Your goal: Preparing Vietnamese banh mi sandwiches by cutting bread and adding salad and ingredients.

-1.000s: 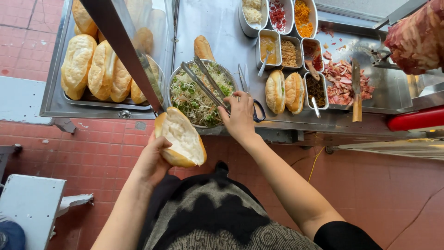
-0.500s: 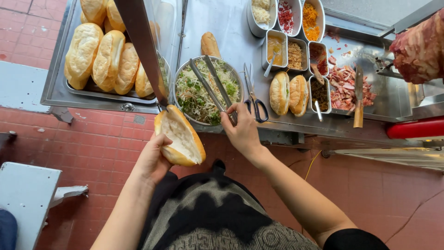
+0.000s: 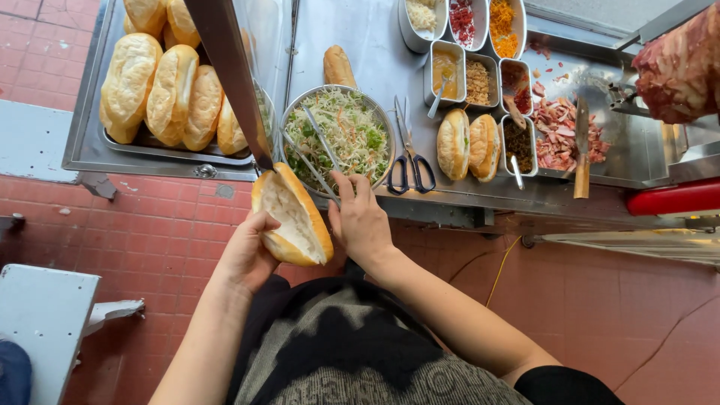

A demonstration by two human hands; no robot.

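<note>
A: Starting at the worktop's (image 3: 360, 45) left end, a stack of bread loaves (image 3: 161, 90) is sitting in its tray behind the glass.

B: And just off the near edge, the left hand (image 3: 247, 255) is cradling a split roll (image 3: 292, 214), fingers curled under the crust, cut side gaping upward. It's hanging in front of the worktop, not resting on it.

A: The right hand (image 3: 361, 221) is sitting right beside that roll, at the near rim of the metal salad bowl (image 3: 337, 135). Its grip is closing on the handles of the tongs (image 3: 315, 154), which are lying across the shredded greens.

B: Moving right, scissors (image 3: 409, 154) are lying near the front edge, then two more rolls (image 3: 469, 142).

A: Beyond those, small tins of fillings (image 3: 480, 75) are lining the back, chopped meat (image 3: 562, 131) is lying by a knife (image 3: 582, 150), and a big cut of meat (image 3: 679, 71) is hanging at the far right corner.
</note>
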